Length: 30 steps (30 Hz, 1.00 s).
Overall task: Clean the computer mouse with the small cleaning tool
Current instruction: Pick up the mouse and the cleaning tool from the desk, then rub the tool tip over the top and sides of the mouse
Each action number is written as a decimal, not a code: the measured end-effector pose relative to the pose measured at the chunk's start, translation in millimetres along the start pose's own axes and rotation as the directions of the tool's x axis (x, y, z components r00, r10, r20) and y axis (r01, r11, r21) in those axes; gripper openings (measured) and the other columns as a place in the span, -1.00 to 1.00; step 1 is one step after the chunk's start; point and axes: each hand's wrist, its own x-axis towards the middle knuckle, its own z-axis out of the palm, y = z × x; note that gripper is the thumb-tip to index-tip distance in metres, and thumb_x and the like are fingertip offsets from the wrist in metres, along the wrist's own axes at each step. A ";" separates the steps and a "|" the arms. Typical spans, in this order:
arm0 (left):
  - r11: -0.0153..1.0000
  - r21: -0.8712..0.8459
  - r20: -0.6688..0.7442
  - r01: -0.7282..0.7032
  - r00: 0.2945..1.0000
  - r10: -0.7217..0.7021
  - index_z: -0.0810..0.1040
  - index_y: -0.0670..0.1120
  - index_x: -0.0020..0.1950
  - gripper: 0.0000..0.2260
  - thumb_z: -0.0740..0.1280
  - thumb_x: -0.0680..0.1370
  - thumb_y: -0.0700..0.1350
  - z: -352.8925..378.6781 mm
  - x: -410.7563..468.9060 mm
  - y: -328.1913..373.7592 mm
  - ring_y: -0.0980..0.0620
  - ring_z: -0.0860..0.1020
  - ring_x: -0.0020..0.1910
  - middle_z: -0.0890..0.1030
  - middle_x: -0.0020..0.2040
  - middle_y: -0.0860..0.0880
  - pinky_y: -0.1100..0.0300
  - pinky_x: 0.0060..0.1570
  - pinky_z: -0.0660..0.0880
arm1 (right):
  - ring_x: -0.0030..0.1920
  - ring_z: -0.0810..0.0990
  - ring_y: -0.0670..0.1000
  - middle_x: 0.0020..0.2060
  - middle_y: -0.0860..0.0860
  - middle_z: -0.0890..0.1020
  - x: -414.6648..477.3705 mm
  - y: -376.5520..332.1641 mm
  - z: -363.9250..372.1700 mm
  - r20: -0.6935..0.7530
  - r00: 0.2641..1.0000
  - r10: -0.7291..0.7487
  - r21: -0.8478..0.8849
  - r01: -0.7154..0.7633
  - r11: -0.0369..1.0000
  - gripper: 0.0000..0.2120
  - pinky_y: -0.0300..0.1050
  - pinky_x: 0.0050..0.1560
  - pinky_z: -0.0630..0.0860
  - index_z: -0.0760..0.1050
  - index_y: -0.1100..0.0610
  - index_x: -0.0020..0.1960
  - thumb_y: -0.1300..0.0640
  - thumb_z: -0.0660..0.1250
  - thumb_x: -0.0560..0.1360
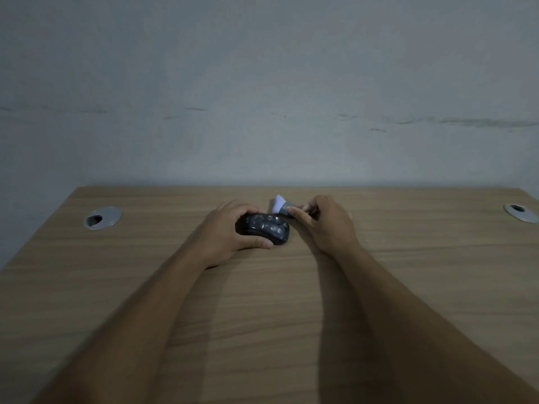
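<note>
A black computer mouse (267, 228) with pale specks lies on the wooden desk (262, 316) near its far edge. My left hand (227, 228) grips the mouse from the left, thumb along its near side and fingers over its far side. My right hand (323, 221) is just right of the mouse and pinches the small cleaning tool (282, 205), a grey brush with a pale bristle tip. The bristles point up and left, just behind the mouse's right end. Whether they touch the mouse I cannot tell.
Two round silver cable grommets sit in the desk, one at the far left (102, 218) and one at the far right (522, 212). A plain grey wall (262, 97) rises directly behind the desk's far edge.
</note>
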 end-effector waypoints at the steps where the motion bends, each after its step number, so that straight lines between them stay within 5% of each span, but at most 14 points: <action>1: 1.000 0.001 -0.016 -0.007 1.000 0.007 0.65 0.26 0.35 -0.19 0.58 0.20 0.59 0.6 -0.3 -0.5 0.09 0.59 0.30 0.64 0.21 0.24 -0.13 0.39 0.57 | -0.03 0.69 -0.04 -0.12 -0.17 0.68 -0.2 1.1 0.3 0.002 1.000 0.008 0.011 -0.008 1.000 -0.54 0.21 0.23 0.59 0.48 -0.16 -0.21 -0.55 0.40 0.38; 8: 0.995 -0.098 -0.088 0.032 0.995 -0.040 0.61 0.34 0.29 -0.35 0.69 0.25 0.39 -0.2 -8.4 3.3 0.21 0.69 0.23 0.69 0.22 0.28 -0.03 0.35 0.63 | -0.31 0.57 -0.19 -0.32 -0.14 0.64 -5.0 7.3 -1.0 0.006 1.000 0.027 0.148 -0.028 0.989 -0.63 -0.02 -0.13 0.53 0.50 -0.04 -0.07 -0.24 0.60 0.48; 11: 0.983 -0.169 -0.107 0.065 0.991 -0.084 0.64 0.24 0.30 -0.40 0.76 0.32 0.20 -1.9 -8.5 5.9 0.26 0.71 0.15 0.76 0.17 0.24 0.31 0.16 0.58 | -0.36 0.53 -0.22 -0.29 -0.10 0.66 -7.8 7.6 -4.0 -0.024 1.000 0.020 0.213 -0.015 0.977 -0.65 -0.31 -0.28 0.43 0.55 0.01 -0.08 -0.20 0.61 0.48; 14: 0.972 -0.224 -0.110 0.066 0.990 -0.093 0.66 0.18 0.32 -0.43 0.78 0.37 0.03 -3.4 -7.5 6.7 0.29 0.73 0.13 0.79 0.17 0.19 0.52 0.04 0.51 | -0.35 0.53 -0.25 -0.23 -0.11 0.69 -6.9 7.9 -6.2 -0.057 0.998 -0.009 0.256 0.023 0.966 -0.74 -0.40 -0.26 0.44 0.61 0.01 -0.04 -0.11 0.61 0.51; 23: 0.970 -0.233 -0.144 0.073 0.984 -0.109 0.66 0.14 0.39 -0.42 0.75 0.41 -0.01 -0.8 1.4 9.0 0.27 0.74 0.15 0.80 0.20 0.15 0.49 0.12 0.53 | -0.33 0.49 -0.16 -0.23 -0.33 0.67 0.9 12.1 -11.9 -0.145 0.989 -0.039 0.365 0.090 0.927 -0.96 -0.43 -0.21 0.42 0.71 -0.12 0.00 -0.04 0.55 0.58; 30: 0.984 -0.143 -0.187 0.104 0.974 -0.130 0.63 0.21 0.44 -0.43 0.71 0.46 0.05 3.9 9.1 8.3 0.40 0.67 0.21 0.76 0.23 0.23 0.59 0.11 0.47 | -0.14 0.58 -0.16 0.00 -0.13 0.66 8.5 8.0 -4.7 -0.223 0.971 -0.090 0.373 0.170 0.912 -0.87 -0.30 -0.03 0.52 0.73 -0.08 0.14 -0.02 0.54 0.60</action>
